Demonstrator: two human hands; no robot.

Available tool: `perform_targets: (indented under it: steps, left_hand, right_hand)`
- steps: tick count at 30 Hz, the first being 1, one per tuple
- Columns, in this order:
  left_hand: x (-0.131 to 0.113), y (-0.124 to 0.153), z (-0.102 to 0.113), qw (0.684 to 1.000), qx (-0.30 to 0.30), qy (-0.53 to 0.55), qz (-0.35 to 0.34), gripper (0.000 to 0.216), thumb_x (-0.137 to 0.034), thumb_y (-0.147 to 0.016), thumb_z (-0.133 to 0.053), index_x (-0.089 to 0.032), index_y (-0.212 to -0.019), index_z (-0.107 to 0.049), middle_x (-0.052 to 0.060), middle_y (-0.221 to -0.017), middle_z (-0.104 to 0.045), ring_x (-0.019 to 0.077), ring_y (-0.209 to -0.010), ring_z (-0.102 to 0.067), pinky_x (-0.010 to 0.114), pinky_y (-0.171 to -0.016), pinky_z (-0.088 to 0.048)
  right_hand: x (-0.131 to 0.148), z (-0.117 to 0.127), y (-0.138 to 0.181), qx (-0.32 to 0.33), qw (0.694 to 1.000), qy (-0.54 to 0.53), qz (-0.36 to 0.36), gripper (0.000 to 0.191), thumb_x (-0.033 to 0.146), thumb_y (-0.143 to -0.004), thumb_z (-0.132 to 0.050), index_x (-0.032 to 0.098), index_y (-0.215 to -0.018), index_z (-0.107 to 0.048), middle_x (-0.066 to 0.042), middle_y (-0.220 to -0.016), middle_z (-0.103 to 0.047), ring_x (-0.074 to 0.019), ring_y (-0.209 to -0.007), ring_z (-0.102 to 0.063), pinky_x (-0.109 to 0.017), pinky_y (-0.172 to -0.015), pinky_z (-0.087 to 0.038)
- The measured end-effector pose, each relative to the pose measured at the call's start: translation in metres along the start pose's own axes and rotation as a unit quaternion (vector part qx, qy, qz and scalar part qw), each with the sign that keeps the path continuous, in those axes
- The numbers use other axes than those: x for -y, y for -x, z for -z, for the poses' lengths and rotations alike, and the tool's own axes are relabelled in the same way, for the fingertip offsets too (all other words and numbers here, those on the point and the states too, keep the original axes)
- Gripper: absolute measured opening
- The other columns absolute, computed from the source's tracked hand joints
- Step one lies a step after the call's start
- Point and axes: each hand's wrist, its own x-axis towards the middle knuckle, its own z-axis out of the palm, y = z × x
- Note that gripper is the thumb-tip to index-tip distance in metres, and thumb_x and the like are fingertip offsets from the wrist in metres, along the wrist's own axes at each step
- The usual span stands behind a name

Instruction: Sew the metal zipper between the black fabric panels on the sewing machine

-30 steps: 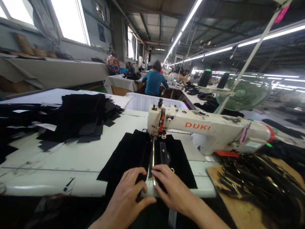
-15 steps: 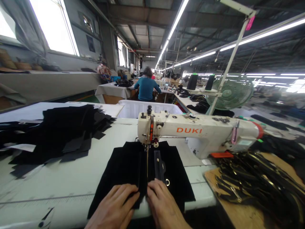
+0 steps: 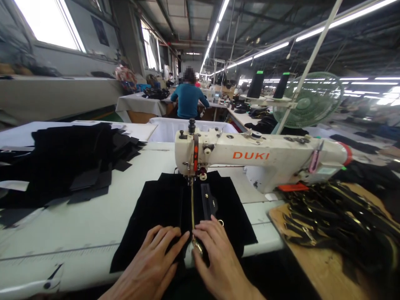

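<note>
A piece of black fabric [image 3: 156, 208] lies under the needle area of a white sewing machine [image 3: 218, 156] marked DUKI. Down its middle runs a gold-toothed zipper [image 3: 192, 204], with a gold zipper slider [image 3: 197, 246] near the front edge. My left hand [image 3: 156, 252] rests on the fabric left of the zipper, fingers stretched out, thumb tip close to the teeth. At the slider, my right hand [image 3: 215, 250] has its fingertips and thumb closed around the zipper. A dark strip with a small tab [image 3: 208, 202] and a gold ring [image 3: 221, 223] lie right of the zipper.
Black cut pieces [image 3: 71, 162] are piled on the left of the table. Black zipper strips [image 3: 337, 225] cover a brown board on the right. Behind the machine stand a white bin [image 3: 215, 125], thread cones [image 3: 256, 85] and a green fan [image 3: 312, 100]. A person in blue [image 3: 187, 100] sits further back.
The camera view has tilted down slightly. My right hand has shifted to the zipper, and the gold slider now shows between its fingers. My left thumb has spread toward the zipper.
</note>
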Motion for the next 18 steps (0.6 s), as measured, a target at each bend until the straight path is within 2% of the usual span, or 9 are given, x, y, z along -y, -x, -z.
perform_targets:
  steps: [3, 8, 13, 18]
  left_hand:
    - [0.002, 0.000, 0.001, 1.000, 0.014, -0.013, -0.020, 0.068, -0.006, -0.085, -0.047, -0.023, -0.150, -0.038, 0.006, -0.143, -0.054, 0.0241, -0.130, -0.048, 0.040, -0.111, -0.035]
    - [0.006, -0.001, 0.006, 0.997, 0.046, -0.013, -0.062, 0.071, -0.001, -0.087, -0.041, -0.020, -0.154, -0.029, 0.004, -0.154, -0.043, 0.0190, -0.143, -0.035, 0.043, -0.123, -0.009]
    - [0.005, -0.002, 0.005, 0.997, 0.041, 0.019, -0.058, 0.068, -0.003, -0.089, -0.043, -0.019, -0.154, -0.029, 0.007, -0.153, -0.045, 0.0197, -0.141, -0.040, 0.043, -0.124, -0.014]
    - [0.004, 0.000, -0.001, 0.997, 0.041, 0.009, -0.067, 0.067, 0.000, -0.089, -0.042, -0.014, -0.153, -0.029, 0.008, -0.154, -0.043, 0.0196, -0.144, -0.035, 0.044, -0.123, -0.021]
  right_hand:
    - [0.000, 0.003, 0.002, 0.019, 1.000, 0.020, 0.013, 0.041, 0.006, -0.085, -0.054, 0.020, -0.124, -0.058, -0.006, -0.119, -0.062, -0.0211, -0.120, -0.054, -0.051, -0.121, -0.029]
    - [-0.001, 0.009, 0.001, 0.037, 0.998, 0.033, 0.032, 0.037, 0.008, -0.091, -0.053, 0.020, -0.126, -0.058, -0.006, -0.119, -0.064, -0.0201, -0.120, -0.054, -0.049, -0.121, -0.028]
    - [-0.004, 0.003, -0.004, 0.002, 0.999, 0.030, 0.040, 0.026, 0.009, -0.095, -0.054, 0.024, -0.114, -0.064, -0.002, -0.109, -0.068, -0.0198, -0.109, -0.059, -0.053, -0.116, -0.034]
    - [-0.001, -0.001, -0.011, -0.009, 0.999, 0.026, 0.046, 0.011, 0.011, -0.094, -0.059, 0.021, -0.096, -0.064, -0.001, -0.097, -0.066, -0.0177, -0.096, -0.061, -0.051, -0.114, -0.036]
